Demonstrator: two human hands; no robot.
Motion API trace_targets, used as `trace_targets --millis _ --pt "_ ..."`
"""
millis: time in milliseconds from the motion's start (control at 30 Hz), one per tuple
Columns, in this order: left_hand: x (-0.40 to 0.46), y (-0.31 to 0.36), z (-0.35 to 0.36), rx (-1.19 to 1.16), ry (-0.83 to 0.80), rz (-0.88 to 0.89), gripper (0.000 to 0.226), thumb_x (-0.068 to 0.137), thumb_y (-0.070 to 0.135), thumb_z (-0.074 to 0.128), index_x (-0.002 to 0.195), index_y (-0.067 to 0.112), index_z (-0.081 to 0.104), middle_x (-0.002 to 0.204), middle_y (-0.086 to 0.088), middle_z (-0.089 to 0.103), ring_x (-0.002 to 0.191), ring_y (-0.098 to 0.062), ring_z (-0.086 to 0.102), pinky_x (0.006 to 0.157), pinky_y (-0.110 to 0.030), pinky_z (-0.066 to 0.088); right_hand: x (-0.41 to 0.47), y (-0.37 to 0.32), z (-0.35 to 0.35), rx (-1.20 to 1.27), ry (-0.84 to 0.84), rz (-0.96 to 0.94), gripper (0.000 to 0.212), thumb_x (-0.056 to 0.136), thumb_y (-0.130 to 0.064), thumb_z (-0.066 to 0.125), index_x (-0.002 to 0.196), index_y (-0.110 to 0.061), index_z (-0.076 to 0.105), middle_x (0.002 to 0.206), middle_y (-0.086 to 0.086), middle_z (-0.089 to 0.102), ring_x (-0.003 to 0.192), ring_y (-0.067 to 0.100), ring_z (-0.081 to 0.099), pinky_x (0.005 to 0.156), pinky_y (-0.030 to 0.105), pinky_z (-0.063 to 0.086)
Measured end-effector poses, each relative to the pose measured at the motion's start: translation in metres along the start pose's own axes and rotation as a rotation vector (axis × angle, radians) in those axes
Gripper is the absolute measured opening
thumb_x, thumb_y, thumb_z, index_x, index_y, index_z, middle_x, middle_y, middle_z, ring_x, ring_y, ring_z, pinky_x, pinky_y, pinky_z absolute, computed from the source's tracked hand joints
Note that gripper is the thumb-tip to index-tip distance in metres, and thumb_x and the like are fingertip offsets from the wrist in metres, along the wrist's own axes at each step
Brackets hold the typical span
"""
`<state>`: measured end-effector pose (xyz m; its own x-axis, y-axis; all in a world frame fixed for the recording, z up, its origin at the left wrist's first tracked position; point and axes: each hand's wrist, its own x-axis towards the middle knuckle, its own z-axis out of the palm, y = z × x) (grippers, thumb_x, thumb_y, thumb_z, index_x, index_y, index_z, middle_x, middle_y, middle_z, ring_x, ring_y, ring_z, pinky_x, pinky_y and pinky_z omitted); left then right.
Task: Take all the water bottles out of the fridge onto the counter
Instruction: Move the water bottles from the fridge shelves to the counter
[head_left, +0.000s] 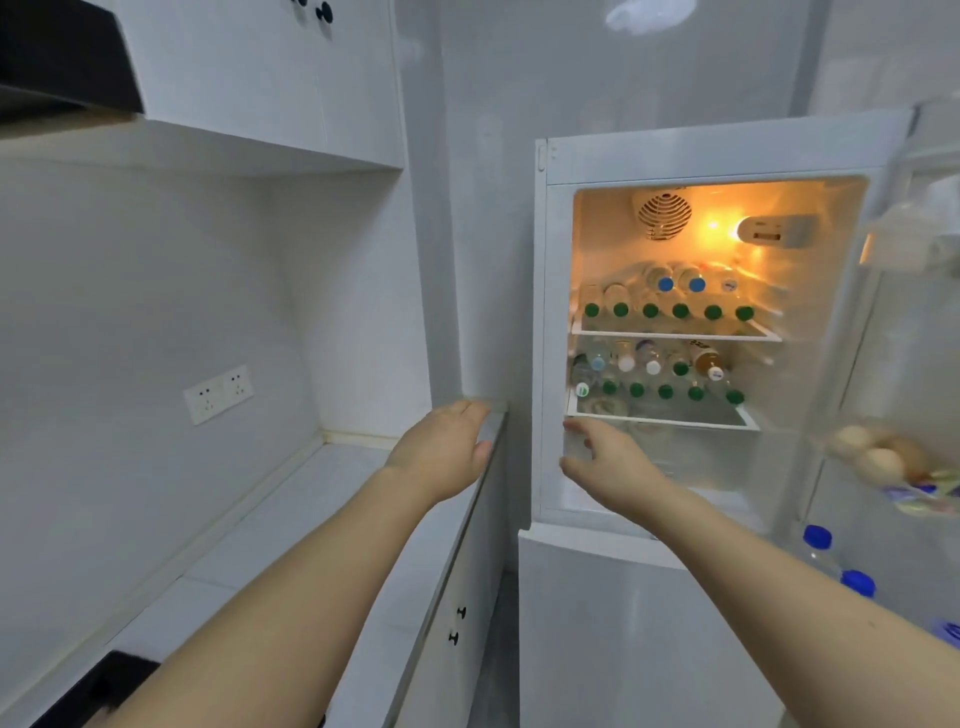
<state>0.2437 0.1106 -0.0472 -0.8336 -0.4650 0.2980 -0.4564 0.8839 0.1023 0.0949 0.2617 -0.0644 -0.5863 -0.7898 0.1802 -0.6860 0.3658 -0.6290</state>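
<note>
The white fridge (550, 322) stands open with its lamp lit. Several water bottles lie on their sides on the upper shelf (675, 335), green caps (680, 310) in front and blue caps (696, 285) stacked above. More bottles with green and white caps (666, 391) fill the lower shelf (660, 420). My right hand (608, 460) reaches in just below the lower shelf, fingers apart and holding nothing. My left hand (447, 447) hovers open over the far corner of the white counter (291, 525), beside the fridge.
The open door at the right carries eggs (878, 457) and blue-capped bottles (818, 540) in its racks. A double wall socket (218, 395) sits above the counter. A black hob corner (88, 691) shows at the lower left, with cupboards and an extractor hood overhead.
</note>
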Motion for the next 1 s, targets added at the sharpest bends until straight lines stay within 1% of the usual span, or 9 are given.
trace_targets --millis 100,233,367,500,633,767,833,933,1000 --pt "0.043 -0.013 0.005 -0.036 -0.010 0.029 0.049 0.101 0.031 0.042 0.148 0.018 0.034 0.151 -0.001 0.040 0.134 -0.021 0.041 0.106 -0.038 0.040 0.039 0.007 -0.006 -0.030 0.014 0.045 0.055 0.093 -0.019 0.053 0.146 -0.018 0.037 0.150 0.001 0.040 0.137 0.021 0.039 0.109 0.034 0.034" --pt "0.089 -0.036 0.014 -0.061 -0.031 0.035 0.043 0.101 0.030 0.043 0.142 0.016 0.041 0.144 -0.002 0.046 0.129 -0.023 0.046 0.103 -0.040 0.043 0.085 0.015 -0.005 -0.043 0.021 0.093 0.056 0.092 -0.018 0.054 0.146 -0.017 0.037 0.150 0.002 0.039 0.137 0.021 0.039 0.106 0.033 0.036" --pt "0.113 -0.052 0.022 -0.085 -0.046 0.039 0.046 0.101 0.030 0.043 0.145 0.017 0.039 0.147 -0.002 0.044 0.131 -0.022 0.045 0.105 -0.039 0.042 0.114 0.018 0.004 -0.085 0.010 0.099 0.056 0.093 -0.021 0.055 0.146 -0.019 0.037 0.150 0.001 0.040 0.136 0.021 0.040 0.109 0.036 0.035" --pt "0.134 -0.063 0.033 -0.099 -0.046 0.034 0.040 0.101 0.028 0.042 0.138 0.014 0.044 0.141 -0.003 0.049 0.126 -0.023 0.048 0.100 -0.040 0.044 0.143 0.021 0.016 -0.080 0.031 0.075 0.054 0.094 -0.024 0.055 0.145 -0.020 0.038 0.150 0.000 0.040 0.136 0.020 0.040 0.109 0.034 0.034" --pt "0.159 -0.067 0.040 -0.098 -0.061 0.080 0.043 0.102 0.027 0.041 0.142 0.013 0.041 0.144 -0.004 0.046 0.128 -0.023 0.046 0.102 -0.040 0.043 0.161 0.028 0.023 -0.106 0.006 0.072 0.054 0.094 -0.023 0.054 0.145 -0.021 0.037 0.150 -0.001 0.039 0.137 0.019 0.038 0.110 0.034 0.033" --pt "0.189 -0.059 0.046 -0.119 -0.037 0.152 0.049 0.103 0.029 0.041 0.149 0.016 0.032 0.153 -0.001 0.036 0.137 -0.021 0.039 0.108 -0.037 0.038 0.177 0.039 0.009 -0.086 0.069 0.102 0.053 0.094 -0.020 0.055 0.144 -0.020 0.038 0.148 0.001 0.042 0.133 0.020 0.043 0.101 0.030 0.039" --pt "0.202 -0.051 0.048 -0.105 -0.010 0.198 0.047 0.102 0.030 0.041 0.147 0.019 0.035 0.152 0.002 0.038 0.136 -0.019 0.040 0.107 -0.039 0.040 0.182 0.047 -0.003 -0.099 0.082 0.110 0.053 0.093 -0.019 0.055 0.143 -0.018 0.040 0.146 0.003 0.045 0.130 0.021 0.045 0.099 0.029 0.039" --pt "0.226 -0.033 0.050 -0.057 0.043 0.336 0.042 0.101 0.028 0.041 0.143 0.018 0.042 0.146 0.003 0.045 0.130 -0.017 0.044 0.102 -0.034 0.044 0.196 0.064 -0.026 -0.095 0.143 0.145 0.052 0.092 -0.018 0.055 0.142 -0.018 0.042 0.144 0.002 0.047 0.128 0.021 0.046 0.099 0.027 0.037" --pt "0.243 -0.020 0.053 -0.040 0.070 0.410 0.041 0.101 0.027 0.041 0.141 0.018 0.045 0.143 0.003 0.047 0.128 -0.016 0.045 0.100 -0.034 0.046 0.208 0.074 -0.041 -0.082 0.199 0.177 0.052 0.092 -0.018 0.057 0.142 -0.019 0.042 0.145 0.002 0.047 0.127 0.021 0.048 0.101 0.032 0.039"
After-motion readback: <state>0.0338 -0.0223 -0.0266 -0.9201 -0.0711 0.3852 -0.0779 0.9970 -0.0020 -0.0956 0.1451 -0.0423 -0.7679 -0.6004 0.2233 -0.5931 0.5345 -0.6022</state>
